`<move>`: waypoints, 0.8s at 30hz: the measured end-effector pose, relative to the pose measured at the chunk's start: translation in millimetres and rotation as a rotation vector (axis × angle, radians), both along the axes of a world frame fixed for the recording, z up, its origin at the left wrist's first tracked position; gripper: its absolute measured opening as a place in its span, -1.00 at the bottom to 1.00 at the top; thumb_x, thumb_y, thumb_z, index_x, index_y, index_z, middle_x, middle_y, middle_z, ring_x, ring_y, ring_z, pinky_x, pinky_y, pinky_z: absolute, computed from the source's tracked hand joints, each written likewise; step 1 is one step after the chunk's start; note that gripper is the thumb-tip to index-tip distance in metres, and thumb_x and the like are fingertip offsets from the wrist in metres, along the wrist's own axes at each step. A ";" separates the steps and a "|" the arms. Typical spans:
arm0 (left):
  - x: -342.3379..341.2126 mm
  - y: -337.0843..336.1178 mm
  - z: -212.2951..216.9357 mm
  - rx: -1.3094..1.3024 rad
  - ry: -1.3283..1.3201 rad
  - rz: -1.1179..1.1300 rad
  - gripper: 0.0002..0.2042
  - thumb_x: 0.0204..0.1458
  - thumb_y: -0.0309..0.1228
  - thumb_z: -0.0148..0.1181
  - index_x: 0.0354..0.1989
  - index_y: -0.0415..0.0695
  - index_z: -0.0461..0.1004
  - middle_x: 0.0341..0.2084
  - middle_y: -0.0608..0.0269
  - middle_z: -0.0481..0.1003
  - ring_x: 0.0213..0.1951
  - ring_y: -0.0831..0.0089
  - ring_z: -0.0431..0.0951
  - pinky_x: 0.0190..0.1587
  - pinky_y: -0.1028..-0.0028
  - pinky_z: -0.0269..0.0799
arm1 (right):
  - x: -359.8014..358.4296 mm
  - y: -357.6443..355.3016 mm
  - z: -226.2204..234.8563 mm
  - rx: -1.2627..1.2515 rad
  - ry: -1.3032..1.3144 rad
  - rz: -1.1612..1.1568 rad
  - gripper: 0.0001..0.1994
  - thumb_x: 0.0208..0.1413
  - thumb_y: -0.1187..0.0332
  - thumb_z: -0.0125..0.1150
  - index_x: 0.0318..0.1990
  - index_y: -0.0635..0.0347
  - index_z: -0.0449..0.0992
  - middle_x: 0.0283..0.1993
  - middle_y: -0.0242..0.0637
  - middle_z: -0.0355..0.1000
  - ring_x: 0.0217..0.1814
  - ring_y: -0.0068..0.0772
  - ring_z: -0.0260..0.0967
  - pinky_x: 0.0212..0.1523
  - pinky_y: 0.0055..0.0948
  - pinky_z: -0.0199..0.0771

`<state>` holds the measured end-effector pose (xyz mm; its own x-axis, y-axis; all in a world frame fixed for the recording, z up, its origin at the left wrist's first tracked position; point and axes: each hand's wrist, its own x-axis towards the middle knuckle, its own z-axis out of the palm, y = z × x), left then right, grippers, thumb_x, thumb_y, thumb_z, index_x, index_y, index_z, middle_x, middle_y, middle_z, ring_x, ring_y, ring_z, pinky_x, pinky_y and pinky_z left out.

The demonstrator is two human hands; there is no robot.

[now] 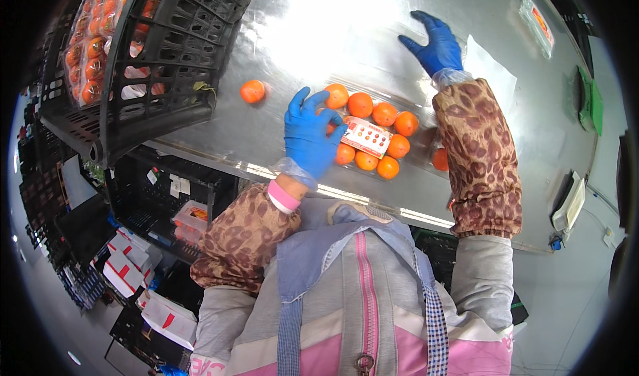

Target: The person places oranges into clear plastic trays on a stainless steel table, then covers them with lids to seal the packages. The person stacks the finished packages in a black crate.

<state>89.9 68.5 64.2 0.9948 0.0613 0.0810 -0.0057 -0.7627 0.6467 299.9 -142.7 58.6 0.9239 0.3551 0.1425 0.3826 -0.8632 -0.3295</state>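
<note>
A clear pack of orange fruits (384, 114), which look like persimmons, lies on the metal table with a printed label (365, 137) across its middle. My left hand (310, 135), in a blue glove, is at the pack's left end. Its thumb and forefinger curve round a fruit there, while the other fingers point away from me. Beyond the pack to the right, my right hand (436, 46), also blue-gloved, is open with fingers spread and nothing in it. One loose persimmon (252, 91) rests left of my left hand.
At the left stands a black crate (170, 56), with packed orange fruits (93, 70) beyond its slatted wall. Another fruit (440, 159) shows beside my right forearm. A flat clear package (536, 24) lies far right, near a green object (590, 101). White boxes (168, 317) are at lower left.
</note>
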 end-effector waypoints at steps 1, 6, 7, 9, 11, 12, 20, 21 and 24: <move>-0.5 0.5 0.1 -0.033 -0.016 0.000 -0.84 -0.18 -0.40 0.34 -0.40 -0.08 0.50 -0.01 0.21 0.40 0.17 0.05 0.19 0.16 0.18 0.20 | -2.6 -3.9 8.8 -0.016 -0.056 -0.044 -0.48 -0.04 0.06 0.28 0.10 -0.04 0.38 0.14 -0.26 0.34 0.21 -0.14 0.21 0.19 -0.23 0.26; -5.7 23.0 -1.6 -0.669 0.054 0.235 -0.88 -0.04 -0.43 0.28 -0.36 -0.14 0.47 -0.26 0.29 0.47 -0.14 0.40 0.42 -0.07 0.43 0.36 | -32.9 -36.7 53.0 0.176 -0.132 -0.088 -0.60 0.00 0.18 0.25 0.04 -0.15 0.44 0.08 -0.31 0.38 0.16 -0.20 0.29 0.15 -0.26 0.31; -9.4 33.3 -2.2 -0.895 0.172 0.332 -0.88 0.00 -0.44 0.26 -0.35 -0.17 0.47 -0.32 0.31 0.47 -0.22 0.49 0.45 -0.13 0.50 0.38 | -43.0 -42.6 57.8 0.233 -0.128 -0.096 -0.63 0.01 0.24 0.26 0.02 -0.10 0.47 0.06 -0.30 0.40 0.12 -0.22 0.33 0.13 -0.31 0.32; -14.6 55.9 -7.9 -0.818 0.030 0.406 -0.87 0.08 -0.42 0.21 -0.29 -0.22 0.46 -0.40 0.37 0.45 -0.32 0.65 0.40 -0.23 0.61 0.36 | -65.5 -54.2 63.1 0.322 -0.040 -0.141 -0.63 0.01 0.30 0.26 0.03 -0.02 0.48 0.05 -0.31 0.41 0.12 -0.29 0.34 0.12 -0.34 0.33; -22.9 81.7 -16.8 -0.795 0.088 0.544 -0.86 0.07 -0.43 0.21 -0.26 -0.21 0.47 -0.38 0.38 0.46 -0.32 0.66 0.40 -0.25 0.62 0.36 | -88.8 -60.8 59.2 0.422 0.033 -0.141 -0.62 0.01 0.38 0.28 0.03 0.10 0.47 -0.03 -0.32 0.46 0.01 -0.40 0.37 0.07 -0.42 0.35; -27.7 94.4 -22.7 -0.792 0.084 0.581 -0.86 0.07 -0.43 0.22 -0.24 -0.20 0.47 -0.37 0.38 0.47 -0.31 0.66 0.41 -0.26 0.62 0.36 | -102.7 -61.9 54.3 0.476 0.102 -0.161 -0.63 0.01 0.41 0.27 0.02 0.11 0.48 -0.06 -0.32 0.46 -0.03 -0.41 0.38 0.03 -0.43 0.36; -59.8 158.3 -74.3 -0.622 0.283 0.709 -0.82 0.07 -0.40 0.21 -0.19 -0.18 0.48 -0.40 0.38 0.49 -0.41 0.68 0.44 -0.40 0.64 0.37 | -172.0 -52.8 22.2 0.426 0.507 -0.311 -0.61 0.02 0.30 0.29 0.03 0.11 0.46 -0.11 -0.27 0.46 -0.18 -0.39 0.42 -0.14 -0.42 0.45; -58.8 160.2 -76.2 -0.554 0.267 0.701 -0.81 0.07 -0.40 0.21 -0.18 -0.19 0.48 -0.37 0.34 0.50 -0.38 0.63 0.46 -0.35 0.60 0.39 | -172.8 -49.2 20.5 0.345 0.502 -0.288 -0.60 0.01 0.26 0.29 0.03 0.12 0.46 -0.10 -0.25 0.46 -0.17 -0.35 0.43 -0.14 -0.40 0.46; -54.7 155.3 -69.1 -0.243 0.154 0.678 -0.79 0.05 -0.41 0.21 -0.16 -0.22 0.47 -0.29 0.24 0.50 -0.27 0.47 0.48 -0.21 0.48 0.40 | -170.1 -40.5 17.2 0.180 0.478 -0.248 -0.55 -0.02 0.16 0.30 0.02 0.13 0.45 -0.08 -0.18 0.46 -0.13 -0.24 0.45 -0.13 -0.33 0.46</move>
